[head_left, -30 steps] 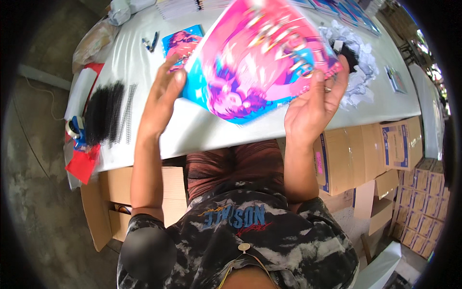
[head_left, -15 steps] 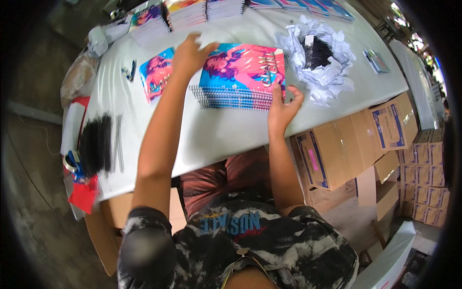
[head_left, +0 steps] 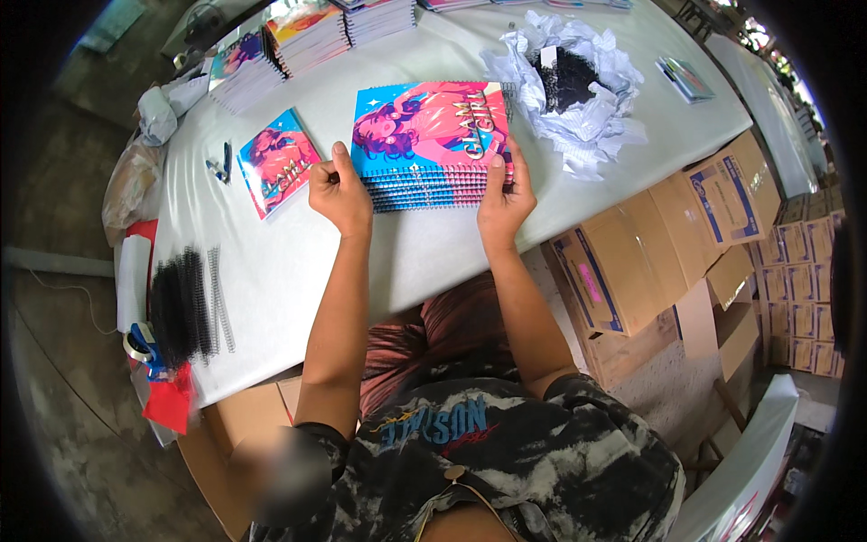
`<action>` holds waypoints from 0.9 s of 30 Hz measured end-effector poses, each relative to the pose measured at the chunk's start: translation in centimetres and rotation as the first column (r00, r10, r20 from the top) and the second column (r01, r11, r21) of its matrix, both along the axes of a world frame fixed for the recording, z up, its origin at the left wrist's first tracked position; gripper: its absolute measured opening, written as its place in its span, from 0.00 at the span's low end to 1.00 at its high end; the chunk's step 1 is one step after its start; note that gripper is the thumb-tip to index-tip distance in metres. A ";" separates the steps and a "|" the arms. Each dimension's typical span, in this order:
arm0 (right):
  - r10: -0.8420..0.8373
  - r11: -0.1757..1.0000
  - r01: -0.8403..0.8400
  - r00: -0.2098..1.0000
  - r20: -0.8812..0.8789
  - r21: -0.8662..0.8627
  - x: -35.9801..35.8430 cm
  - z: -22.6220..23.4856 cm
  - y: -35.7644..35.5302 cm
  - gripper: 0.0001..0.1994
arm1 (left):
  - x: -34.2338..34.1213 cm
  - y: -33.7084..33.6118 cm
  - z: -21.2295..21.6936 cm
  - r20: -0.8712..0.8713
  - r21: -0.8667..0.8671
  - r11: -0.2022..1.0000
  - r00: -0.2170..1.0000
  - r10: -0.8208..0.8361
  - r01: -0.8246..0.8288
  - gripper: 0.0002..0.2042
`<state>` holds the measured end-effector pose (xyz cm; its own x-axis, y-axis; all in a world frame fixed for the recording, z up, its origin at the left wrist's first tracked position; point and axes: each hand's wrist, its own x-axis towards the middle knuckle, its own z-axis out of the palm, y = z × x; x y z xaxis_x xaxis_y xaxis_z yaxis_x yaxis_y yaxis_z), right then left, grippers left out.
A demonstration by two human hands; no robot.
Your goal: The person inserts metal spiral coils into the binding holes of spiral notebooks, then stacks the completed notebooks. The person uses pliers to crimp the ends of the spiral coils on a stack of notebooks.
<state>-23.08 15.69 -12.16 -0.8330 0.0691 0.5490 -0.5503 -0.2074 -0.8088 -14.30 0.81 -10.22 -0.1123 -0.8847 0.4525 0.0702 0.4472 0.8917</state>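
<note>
A stack of spiral-bound notebooks (head_left: 424, 135) with a pink and blue illustrated cover lies on the white-covered table in front of me. My left hand (head_left: 343, 197) is closed at the stack's left edge, thumb up and fingers curled. At the right edge my right hand (head_left: 508, 200) grips the stack, its thumb on the top cover and fingers round the side. The coiled spines show along the near edge, with more coils at the far right corner. Left of the stack lies one more notebook (head_left: 278, 163) with the same cover, tilted.
Black binding coils (head_left: 181, 298) lie at the table's left, and more black coils (head_left: 569, 79) sit in crumpled white paper (head_left: 587, 135). Pliers (head_left: 219, 166) lie further left. Notebook stacks (head_left: 307, 36) line the far edge. Cardboard boxes (head_left: 632, 262) stand at right.
My left hand has come down from the stack's far left corner to its left edge. My right hand has closed on the right edge. The notebooks now sit more evenly stacked.
</note>
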 end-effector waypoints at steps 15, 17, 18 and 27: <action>-0.062 0.941 0.075 0.997 -0.050 0.331 4.2 -3.0 5.2 0.34 | 8.8 -14.5 -2.7 0.883 -0.409 0.802 0.410 0.228 0.434 0.22; -0.058 0.934 0.094 0.992 -0.113 0.344 5.3 -4.0 5.2 0.34 | 9.1 -14.4 -3.4 0.796 -0.581 0.666 0.495 0.348 0.467 0.20; -0.062 0.929 0.110 0.988 -0.144 0.354 5.8 -4.2 5.1 0.34 | 9.3 -14.1 -3.1 0.864 -0.471 0.785 0.391 0.318 0.403 0.17; 0.749 0.554 -0.311 0.591 -0.299 0.772 15.6 0.0 2.0 0.31 | 19.4 2.0 -1.5 0.893 -0.431 0.726 0.370 0.257 0.536 0.15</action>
<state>-7.50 17.65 -12.16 -0.1052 -0.7851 0.6104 -0.8628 -0.2332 -0.4486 5.09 2.76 -11.72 -0.8591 -0.3819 0.3406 -0.4106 0.9117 -0.0136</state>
